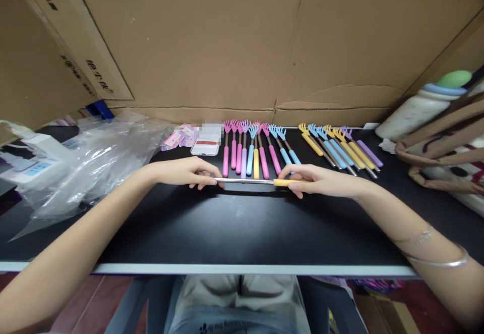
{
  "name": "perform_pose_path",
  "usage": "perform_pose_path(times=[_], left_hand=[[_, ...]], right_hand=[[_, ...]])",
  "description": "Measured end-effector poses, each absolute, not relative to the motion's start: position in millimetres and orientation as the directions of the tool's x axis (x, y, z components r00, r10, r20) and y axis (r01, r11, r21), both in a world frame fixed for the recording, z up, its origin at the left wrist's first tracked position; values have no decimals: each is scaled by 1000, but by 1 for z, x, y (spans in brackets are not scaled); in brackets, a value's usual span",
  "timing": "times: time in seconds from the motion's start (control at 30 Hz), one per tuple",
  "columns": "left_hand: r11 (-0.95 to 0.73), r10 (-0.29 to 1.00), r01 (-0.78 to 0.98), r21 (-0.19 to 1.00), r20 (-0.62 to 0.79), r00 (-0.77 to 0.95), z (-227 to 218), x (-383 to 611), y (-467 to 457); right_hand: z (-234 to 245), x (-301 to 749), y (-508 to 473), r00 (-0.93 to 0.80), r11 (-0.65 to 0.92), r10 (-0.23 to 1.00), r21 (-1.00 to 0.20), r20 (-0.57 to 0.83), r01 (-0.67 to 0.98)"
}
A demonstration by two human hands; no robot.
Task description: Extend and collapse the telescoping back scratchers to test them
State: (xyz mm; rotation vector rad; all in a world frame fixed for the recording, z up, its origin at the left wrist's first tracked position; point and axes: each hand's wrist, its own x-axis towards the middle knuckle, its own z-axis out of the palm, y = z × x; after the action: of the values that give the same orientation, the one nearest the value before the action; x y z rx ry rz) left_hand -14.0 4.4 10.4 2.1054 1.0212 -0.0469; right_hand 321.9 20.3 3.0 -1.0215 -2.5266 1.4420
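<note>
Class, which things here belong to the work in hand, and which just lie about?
Likely in the work:
yellow-handled rod, held by left hand and right hand
middle row of claw-headed sticks
similar sticks farther right

Apparently lying about:
power strip
white bottle
plastic bags, role uncertain

Yellow-handled rod (247,180) — steel end hidden in left hand (192,171)
</note>
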Motion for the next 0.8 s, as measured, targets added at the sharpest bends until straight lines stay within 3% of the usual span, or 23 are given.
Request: perform_pose_path(times=[0.17, 0.47, 0.8], left_hand=[[-375, 677, 701, 607, -337, 654, 13, -13, 3], [-517, 726, 692, 504, -169, 666, 10, -10, 3], [-655, 755, 745, 129, 83, 650, 4, -5, -1]], right_hand=[[3, 322, 19, -776, 360, 577, -774, -254, 521], [3, 325, 19, -778, 385, 571, -752, -261, 535], [3, 329, 19, -801, 366, 531, -777, -277, 512]])
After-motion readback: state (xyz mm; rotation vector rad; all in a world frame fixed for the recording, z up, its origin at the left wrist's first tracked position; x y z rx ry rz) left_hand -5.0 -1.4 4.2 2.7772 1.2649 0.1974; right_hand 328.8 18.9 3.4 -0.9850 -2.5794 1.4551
